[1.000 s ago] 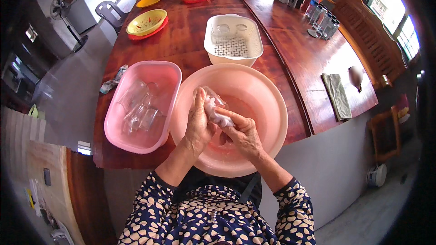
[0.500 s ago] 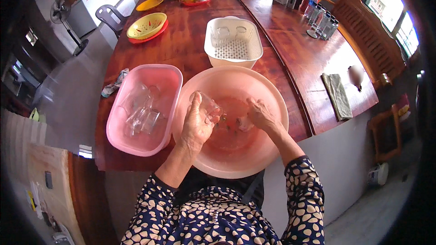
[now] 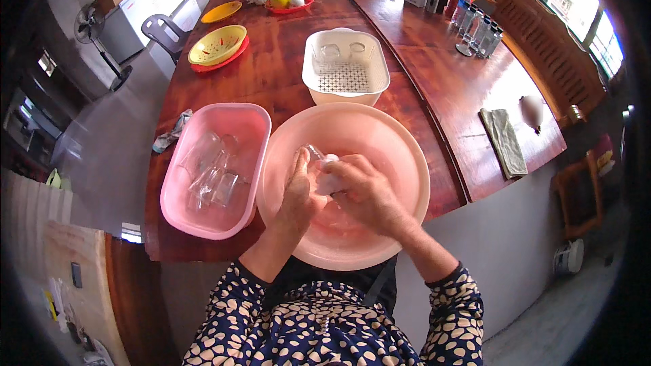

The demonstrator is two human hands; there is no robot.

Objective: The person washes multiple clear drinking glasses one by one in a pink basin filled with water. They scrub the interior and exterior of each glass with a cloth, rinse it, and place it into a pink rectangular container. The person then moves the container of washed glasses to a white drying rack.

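Over the large pale pink round basin (image 3: pixel 393 139), my left hand (image 3: pixel 300 190) is wrapped round a clear drinking glass (image 3: pixel 311 151), which lies tilted. My right hand (image 3: pixel 366 186) presses a whitish cloth (image 3: pixel 329 181) against the glass's mouth end; the fingers hide much of both. Shallow water seems to lie in the basin. To the left, a pink rectangular tub (image 3: pixel 169 193) holds several clear glasses (image 3: pixel 220 183). Behind the basin stands a white perforated basket (image 3: pixel 308 71) with two glasses (image 3: pixel 357 53) at its far end.
A crumpled cloth (image 3: pixel 173 132) lies left of the tub. At the right are a folded grey-green cloth (image 3: pixel 503 142) and several glass bottles (image 3: pixel 480 32). Farther off on the wooden table (image 3: pixel 271 71) sit a yellow colander (image 3: pixel 217 47) and a red tray (image 3: pixel 305 7).
My right hand has moved left and up from the basin's right side, bringing the whitish cloth to the glass. My left hand still holds the glass, now a little lower.
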